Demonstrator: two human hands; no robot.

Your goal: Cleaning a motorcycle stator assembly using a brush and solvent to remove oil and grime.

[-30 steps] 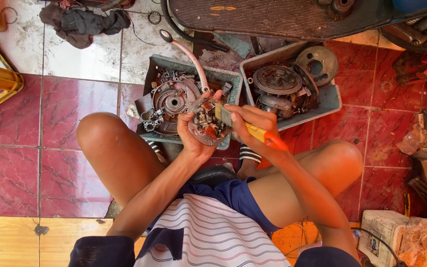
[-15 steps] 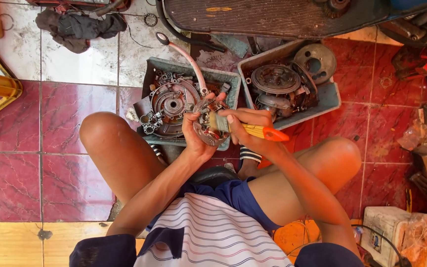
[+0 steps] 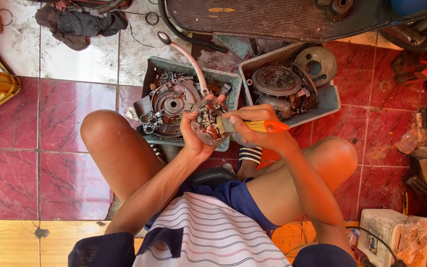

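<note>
Left grip (image 3: 193, 136) cups stator (image 3: 208, 123) by rim | right grip (image 3: 255, 129) clenches brush (image 3: 265, 126) | stator: heavy, rigid, greasy; windings fragile

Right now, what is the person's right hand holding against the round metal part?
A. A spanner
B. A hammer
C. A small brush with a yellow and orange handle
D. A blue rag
C: the right hand grips a brush with a yellow and orange handle, its head set against the round engine part with wire coils that the left hand holds up over the grey tray.
</note>
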